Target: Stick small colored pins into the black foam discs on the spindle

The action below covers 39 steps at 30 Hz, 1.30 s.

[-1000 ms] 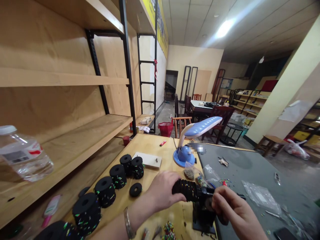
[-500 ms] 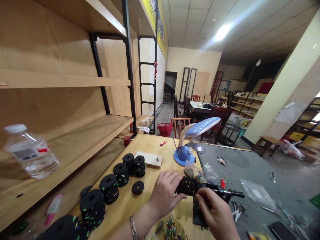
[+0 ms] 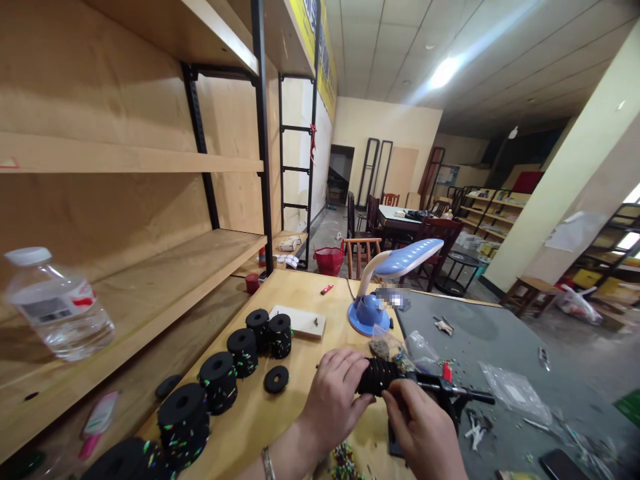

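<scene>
A ridged black roll (image 3: pixel 376 377), dotted with small pale bits, sits on a black clamp-like stand with a shaft (image 3: pixel 477 395). Around the roll's left end, my left hand (image 3: pixel 334 393) is closed, thumb below and fingers over the top. My right hand (image 3: pixel 425 427) pinches at the roll's right side, thumb and forefinger together; what lies between them is too small to make out. Small multicoloured beads (image 3: pixel 347 461) are heaped on the table below my hands. Several black rolls with coloured specks (image 3: pixel 183 427) stand in a row at left, a flat black ring (image 3: pixel 277 379) beside them.
Behind my hands stands a blue desk lamp (image 3: pixel 369 313). A pale board (image 3: pixel 300 323) and a red lighter (image 3: pixel 327 289) lie on the wooden table. On the grey surface are plastic bags (image 3: pixel 515 390), tools (image 3: pixel 477 427) and a phone (image 3: pixel 559 465). A water bottle (image 3: pixel 60 307) sits on the left shelf.
My right hand has shifted slightly left and up along the roll, with its fingertips nearer the roll's middle. My left hand keeps its hold; the view has moved a little.
</scene>
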Available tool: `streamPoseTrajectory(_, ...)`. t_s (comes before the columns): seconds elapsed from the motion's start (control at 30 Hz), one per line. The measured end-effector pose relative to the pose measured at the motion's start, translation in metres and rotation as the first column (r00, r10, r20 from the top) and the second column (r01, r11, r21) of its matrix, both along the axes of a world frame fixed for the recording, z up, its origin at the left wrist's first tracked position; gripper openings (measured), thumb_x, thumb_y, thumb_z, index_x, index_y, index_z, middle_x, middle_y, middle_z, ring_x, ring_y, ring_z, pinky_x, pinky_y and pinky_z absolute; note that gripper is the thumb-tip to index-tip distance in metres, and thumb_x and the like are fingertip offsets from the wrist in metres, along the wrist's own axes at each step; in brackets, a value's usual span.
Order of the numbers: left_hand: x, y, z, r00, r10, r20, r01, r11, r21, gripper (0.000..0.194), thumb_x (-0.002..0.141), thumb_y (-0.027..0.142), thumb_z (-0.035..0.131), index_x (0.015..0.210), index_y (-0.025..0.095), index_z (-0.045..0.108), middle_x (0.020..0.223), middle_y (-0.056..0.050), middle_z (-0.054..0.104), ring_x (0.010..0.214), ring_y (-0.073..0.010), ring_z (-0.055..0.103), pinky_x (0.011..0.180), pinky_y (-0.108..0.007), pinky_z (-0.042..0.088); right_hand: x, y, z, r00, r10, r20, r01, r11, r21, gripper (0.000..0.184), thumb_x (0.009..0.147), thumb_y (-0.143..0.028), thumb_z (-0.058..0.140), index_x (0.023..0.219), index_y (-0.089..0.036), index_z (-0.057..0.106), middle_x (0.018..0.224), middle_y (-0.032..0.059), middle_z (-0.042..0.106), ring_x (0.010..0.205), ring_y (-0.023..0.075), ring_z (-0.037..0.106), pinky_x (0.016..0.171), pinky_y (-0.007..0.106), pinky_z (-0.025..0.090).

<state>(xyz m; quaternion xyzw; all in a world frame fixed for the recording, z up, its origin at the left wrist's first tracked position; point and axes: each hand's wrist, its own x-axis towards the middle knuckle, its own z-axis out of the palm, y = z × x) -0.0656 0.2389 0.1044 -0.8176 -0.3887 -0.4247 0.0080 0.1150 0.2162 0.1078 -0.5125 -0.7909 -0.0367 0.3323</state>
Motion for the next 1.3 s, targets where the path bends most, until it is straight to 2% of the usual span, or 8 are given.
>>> streamPoseTrajectory(0.17, -0.001, -0.002, 0.004, 1.000, -0.007, -0.017, 0.007, 1.000, -0.003, 0.036, 0.081, 0.028, 0.063, 0.113, 0.015, 0.053, 0.114, -0.014, 0.065, 0.106, -0.0311, 0.056, 0.092, -0.051, 0.042, 0.001, -0.012, -0.010, 0.994, -0.020, -0.104, 0.018, 1.000, -0.025, 0.020, 0.092, -0.034, 0.044, 0.083, -0.022, 0.058, 0.068, 0.0009, 0.067, 0.057, 0.0147, 0.065, 0.054, 0.020, 0.047)
streamPoseTrajectory(0.37, -0.004, -0.005, 0.018, 0.999, -0.037, 0.007, 0.038, 0.991, -0.126, 0.032, 0.078, 0.023, 0.062, 0.109, 0.017, 0.056, 0.111, -0.011, 0.065, 0.104, -0.0288, 0.056, 0.094, -0.049, 0.041, -0.001, -0.007, -0.004, 0.986, -0.049, -0.157, 0.041, 0.998, -0.057, 0.021, 0.091, -0.037, 0.045, 0.083, -0.022, 0.059, 0.070, 0.0022, 0.068, 0.059, 0.0164, 0.064, 0.055, 0.022, 0.048)
streamPoseTrajectory(0.53, -0.006, -0.002, 0.029, 0.999, -0.048, -0.009, 0.045, 0.972, -0.232, 0.035, 0.075, 0.025, 0.065, 0.108, 0.018, 0.057, 0.105, -0.009, 0.065, 0.098, -0.0289, 0.056, 0.089, -0.047, 0.043, -0.004, -0.007, -0.007, 0.983, -0.064, -0.171, 0.048, 0.995, -0.092, 0.023, 0.091, -0.038, 0.045, 0.080, -0.023, 0.059, 0.067, 0.0013, 0.068, 0.057, 0.0163, 0.063, 0.053, 0.022, 0.046)
streamPoseTrajectory(0.7, -0.004, -0.002, 0.029, 0.999, -0.039, -0.026, 0.032, 0.970, -0.239, 0.034, 0.076, 0.023, 0.064, 0.110, 0.019, 0.057, 0.108, -0.009, 0.065, 0.099, -0.0291, 0.056, 0.088, -0.047, 0.043, -0.004, -0.005, -0.003, 0.979, -0.077, -0.190, 0.065, 0.995, -0.069, 0.023, 0.091, -0.038, 0.046, 0.081, -0.023, 0.059, 0.069, 0.0009, 0.068, 0.057, 0.0157, 0.064, 0.054, 0.022, 0.046)
streamPoseTrajectory(0.83, -0.002, -0.003, 0.027, 0.996, -0.094, -0.009, 0.091, 0.979, -0.183, 0.038, 0.077, 0.015, 0.060, 0.114, 0.022, 0.056, 0.121, -0.008, 0.061, 0.106, -0.0269, 0.054, 0.093, -0.046, 0.041, -0.007, 0.003, 0.005, 0.992, -0.068, -0.111, 0.068, 0.998, -0.002, 0.023, 0.090, -0.037, 0.045, 0.080, -0.022, 0.059, 0.067, 0.0017, 0.068, 0.055, 0.0157, 0.064, 0.051, 0.022, 0.044)
streamPoseTrajectory(1.1, -0.002, 0.002, 0.021, 0.993, -0.116, 0.011, 0.116, 0.986, -0.119, 0.032, 0.076, 0.011, 0.060, 0.105, 0.025, 0.065, 0.111, -0.005, 0.067, 0.102, -0.0250, 0.057, 0.089, -0.044, 0.044, -0.015, 0.012, 0.014, 0.990, -0.120, 0.080, 0.113, 0.990, 0.090, 0.026, 0.090, -0.030, 0.039, 0.073, -0.021, 0.057, 0.062, 0.0023, 0.068, 0.049, 0.0148, 0.063, 0.046, 0.022, 0.038)
streamPoseTrajectory(1.3, -0.003, 0.004, 0.023, 0.992, -0.122, -0.023, 0.118, 0.985, -0.128, 0.029, 0.076, 0.012, 0.062, 0.101, 0.025, 0.067, 0.110, -0.003, 0.068, 0.100, -0.0246, 0.057, 0.087, -0.043, 0.044, -0.019, 0.015, 0.023, 0.959, -0.169, 0.226, 0.164, 0.986, 0.041, 0.018, 0.084, -0.021, 0.044, 0.069, -0.021, 0.055, 0.056, 0.0012, 0.065, 0.048, 0.0156, 0.063, 0.045, 0.022, 0.032)
